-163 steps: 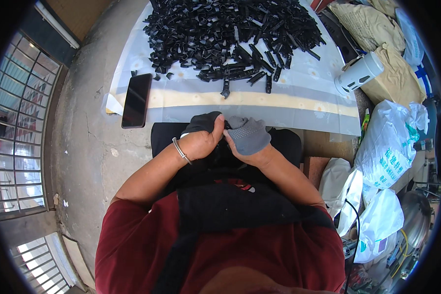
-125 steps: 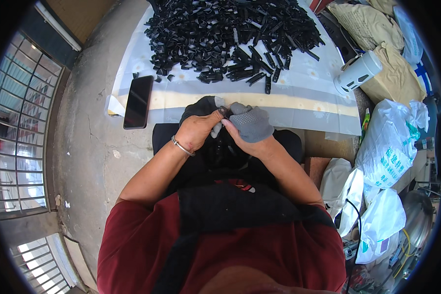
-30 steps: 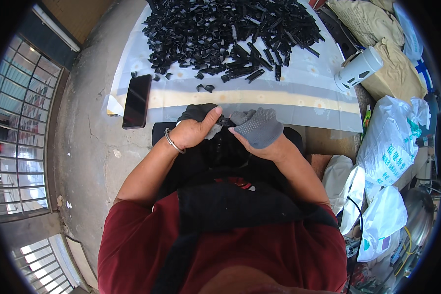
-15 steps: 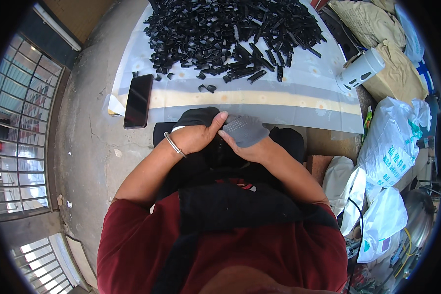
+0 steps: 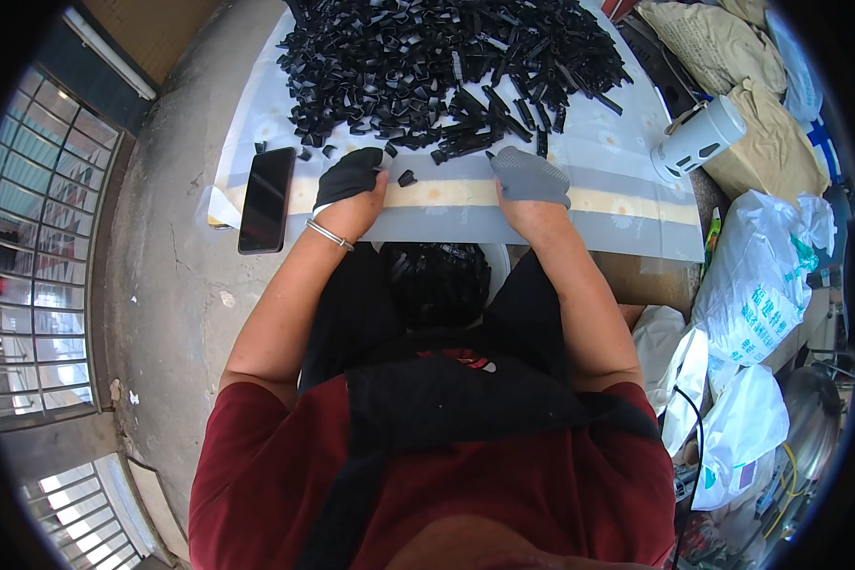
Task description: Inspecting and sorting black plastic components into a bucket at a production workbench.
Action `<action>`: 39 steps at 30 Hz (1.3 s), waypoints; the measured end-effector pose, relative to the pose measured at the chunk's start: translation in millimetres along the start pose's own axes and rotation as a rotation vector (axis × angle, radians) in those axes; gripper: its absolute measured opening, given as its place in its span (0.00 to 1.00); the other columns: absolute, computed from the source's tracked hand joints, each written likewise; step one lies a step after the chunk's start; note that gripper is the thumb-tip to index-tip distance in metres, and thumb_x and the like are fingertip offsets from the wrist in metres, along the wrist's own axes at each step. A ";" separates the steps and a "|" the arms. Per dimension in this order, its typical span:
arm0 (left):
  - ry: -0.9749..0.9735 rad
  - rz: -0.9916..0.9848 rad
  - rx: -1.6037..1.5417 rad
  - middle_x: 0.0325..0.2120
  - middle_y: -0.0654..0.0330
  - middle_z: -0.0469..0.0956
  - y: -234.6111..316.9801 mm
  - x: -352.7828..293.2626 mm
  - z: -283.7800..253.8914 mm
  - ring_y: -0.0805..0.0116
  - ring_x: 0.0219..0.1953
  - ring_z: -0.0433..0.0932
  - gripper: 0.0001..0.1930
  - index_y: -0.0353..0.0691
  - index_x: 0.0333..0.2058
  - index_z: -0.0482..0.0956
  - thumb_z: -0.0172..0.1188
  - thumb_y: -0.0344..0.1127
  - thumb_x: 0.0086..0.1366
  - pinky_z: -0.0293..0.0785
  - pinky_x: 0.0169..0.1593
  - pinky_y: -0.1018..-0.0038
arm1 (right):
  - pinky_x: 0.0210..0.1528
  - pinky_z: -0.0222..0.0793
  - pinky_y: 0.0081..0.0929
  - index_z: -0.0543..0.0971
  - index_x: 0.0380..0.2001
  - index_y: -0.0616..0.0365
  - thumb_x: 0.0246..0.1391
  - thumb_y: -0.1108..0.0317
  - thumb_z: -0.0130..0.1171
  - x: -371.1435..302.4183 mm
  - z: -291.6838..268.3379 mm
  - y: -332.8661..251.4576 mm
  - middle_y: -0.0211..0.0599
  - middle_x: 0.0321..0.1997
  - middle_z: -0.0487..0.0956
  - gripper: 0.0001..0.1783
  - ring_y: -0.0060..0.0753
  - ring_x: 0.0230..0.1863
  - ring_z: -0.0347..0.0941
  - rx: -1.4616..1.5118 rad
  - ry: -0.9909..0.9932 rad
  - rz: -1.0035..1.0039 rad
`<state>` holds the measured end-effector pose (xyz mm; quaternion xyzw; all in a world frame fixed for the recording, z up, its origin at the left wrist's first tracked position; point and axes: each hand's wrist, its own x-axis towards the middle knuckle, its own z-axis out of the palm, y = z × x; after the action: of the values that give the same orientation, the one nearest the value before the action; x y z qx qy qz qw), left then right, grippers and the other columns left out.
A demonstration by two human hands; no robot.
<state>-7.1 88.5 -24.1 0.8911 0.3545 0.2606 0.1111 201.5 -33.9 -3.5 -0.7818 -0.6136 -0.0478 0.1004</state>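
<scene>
My left hand (image 5: pixel 352 182), in a black fingerless glove and with a bangle at the wrist, rests on the near part of the table with its fingers curled. What it holds, if anything, is hidden. Small bent black plastic pieces (image 5: pixel 407 178) lie just beside it. My right hand (image 5: pixel 532 182), in a grey dotted glove, is closed over a black plastic strip (image 5: pixel 490 155), whose end peeks out at the fingertips. Beyond both hands spreads a large heap of black plastic pieces (image 5: pixel 380 71), with longer strips toward the right. Between my knees, a light container (image 5: pixel 497 271) holds more black pieces.
A phone (image 5: pixel 266 199) lies at the left edge of the cloth-covered table (image 5: pixel 627 204). On the right stands a white tumbler (image 5: pixel 698 138). Paper sacks (image 5: pixel 760 142) and white plastic bags (image 5: pixel 755 275) crowd the right side. A barred window (image 5: pixel 43 247) is at the left.
My hands have parted from above my lap and reached forward onto the table, the left one left, the right one right. The container between my knees now shows.
</scene>
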 end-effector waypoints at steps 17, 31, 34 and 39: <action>-0.645 0.050 -0.131 0.42 0.64 0.75 44.2 -35.3 -25.6 0.72 0.40 0.75 0.17 0.47 0.49 0.69 0.43 0.43 0.65 0.68 0.44 0.81 | 0.37 0.66 0.32 0.73 0.35 0.61 0.52 0.65 0.52 -62.2 -4.3 -48.3 0.43 0.30 0.74 0.11 0.40 0.34 0.71 0.543 0.116 -0.314; -0.524 0.024 -0.674 0.44 0.60 0.74 20.2 -57.4 11.6 0.69 0.45 0.73 0.16 0.46 0.48 0.71 0.45 0.42 0.64 0.67 0.48 0.81 | 0.35 0.67 0.31 0.75 0.32 0.59 0.43 0.65 0.60 -56.8 -14.5 -56.5 0.40 0.29 0.76 0.12 0.42 0.33 0.72 0.717 0.171 -0.279; -0.481 -0.284 -1.262 0.44 0.58 0.74 40.5 -57.4 7.8 0.71 0.45 0.73 0.17 0.38 0.46 0.72 0.48 0.40 0.63 0.66 0.49 0.81 | 0.34 0.67 0.32 0.75 0.31 0.59 0.44 0.65 0.59 -56.5 -11.0 -59.4 0.40 0.28 0.76 0.11 0.42 0.31 0.72 0.625 0.230 -0.336; -0.454 -0.565 -1.318 0.37 0.61 0.75 55.1 -52.1 -8.0 0.74 0.37 0.71 0.19 0.34 0.42 0.74 0.49 0.44 0.63 0.66 0.43 0.79 | 0.33 0.67 0.33 0.75 0.31 0.59 0.44 0.65 0.58 -58.6 -6.0 -61.3 0.40 0.28 0.75 0.11 0.42 0.31 0.72 0.614 0.241 -0.279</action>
<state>-11.7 12.7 -16.5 0.5470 0.3084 0.1902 0.7546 128.1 -77.0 -3.3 -0.6126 -0.6840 0.0338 0.3946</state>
